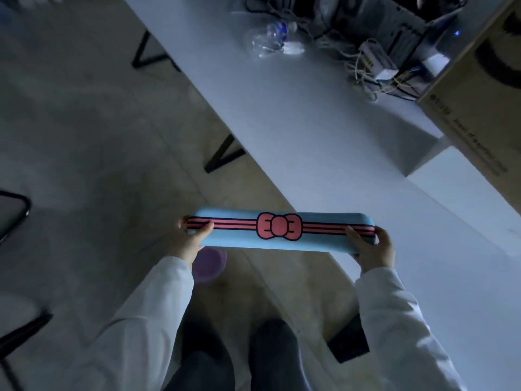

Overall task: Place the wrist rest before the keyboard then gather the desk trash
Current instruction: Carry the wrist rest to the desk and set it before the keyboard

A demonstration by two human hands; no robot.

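Observation:
I hold a long blue wrist rest (239, 241) with pink stripes and a pink bow flat in front of me, partly over the near edge of the white desk (324, 131). My left hand (189, 241) grips its left end and my right hand (372, 249) grips its right end. Far up the desk lie a crushed clear plastic bottle (266, 39) and a crumpled white scrap (294, 48). No keyboard is in view.
A tangle of cables with a white adapter (377, 66) sits at the desk's back right beside a computer case (406, 21) and a large cardboard box (485, 88). Black desk legs (222, 156) stand on the tiled floor. A black chair frame (14, 218) is at left.

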